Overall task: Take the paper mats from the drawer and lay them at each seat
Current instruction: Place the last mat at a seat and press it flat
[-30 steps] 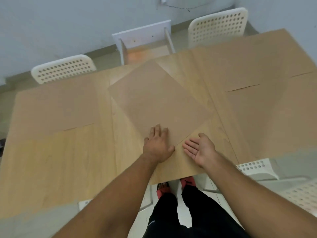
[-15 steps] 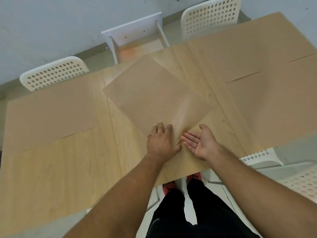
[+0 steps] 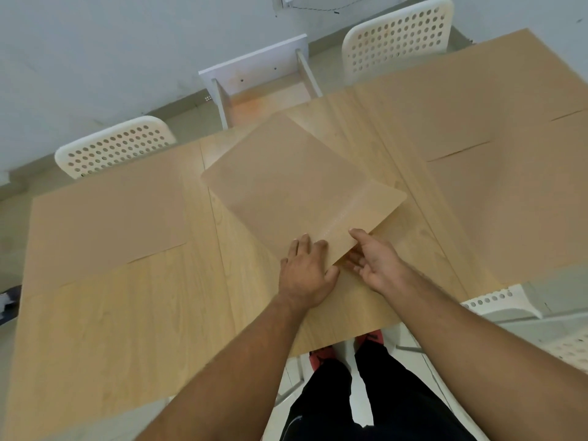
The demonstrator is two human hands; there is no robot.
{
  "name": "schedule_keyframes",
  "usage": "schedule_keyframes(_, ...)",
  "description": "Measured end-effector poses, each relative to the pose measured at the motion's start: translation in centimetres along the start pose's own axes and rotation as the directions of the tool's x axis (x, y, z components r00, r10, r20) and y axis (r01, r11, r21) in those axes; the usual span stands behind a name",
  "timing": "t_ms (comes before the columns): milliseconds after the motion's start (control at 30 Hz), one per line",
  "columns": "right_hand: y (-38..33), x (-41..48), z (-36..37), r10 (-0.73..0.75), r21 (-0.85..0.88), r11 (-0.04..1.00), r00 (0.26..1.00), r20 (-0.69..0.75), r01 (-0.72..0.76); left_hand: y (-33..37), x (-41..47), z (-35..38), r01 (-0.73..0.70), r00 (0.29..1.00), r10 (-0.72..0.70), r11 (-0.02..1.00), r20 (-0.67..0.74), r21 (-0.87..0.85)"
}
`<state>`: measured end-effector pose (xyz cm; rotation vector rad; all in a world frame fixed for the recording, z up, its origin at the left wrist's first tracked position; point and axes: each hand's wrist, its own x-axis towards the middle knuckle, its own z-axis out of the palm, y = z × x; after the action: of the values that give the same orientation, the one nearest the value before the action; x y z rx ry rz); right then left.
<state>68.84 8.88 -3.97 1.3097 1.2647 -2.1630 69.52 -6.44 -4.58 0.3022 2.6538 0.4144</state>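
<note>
A brown paper mat [image 3: 296,192] lies turned like a diamond in the middle of the wooden table [image 3: 127,313]. Its near right edge curls up off the wood. My left hand [image 3: 307,275] rests palm down on the mat's near corner, fingers spread. My right hand [image 3: 375,265] pinches the raised edge beside it, thumb on top and fingers underneath. One more mat [image 3: 105,218] lies flat at the far left seat, and two others lie at the far right [image 3: 461,100] and near right [image 3: 515,205]. The white drawer [image 3: 264,81] stands pulled out beyond the table's far edge.
White perforated chairs stand at the far left [image 3: 114,148], far right [image 3: 397,36] and near right [image 3: 502,303]. Bare wood shows at the near left of the table. My legs and red shoes [image 3: 321,354] are at the near edge. A wall runs close behind.
My right hand has turned from lying palm up beside the mat to gripping its near right edge, which now lifts and curls. My left hand stays on the near corner.
</note>
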Motion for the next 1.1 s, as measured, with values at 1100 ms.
schedule_keyframes(1100, -6.6, -2.7, 1.1, -0.111, 0.064, 0.993, 0.944, 0.31, 0.096, -12.4, 1.6, -14.2, 0.394, 0.678, -0.678, 0.662, -0.285, -0.637)
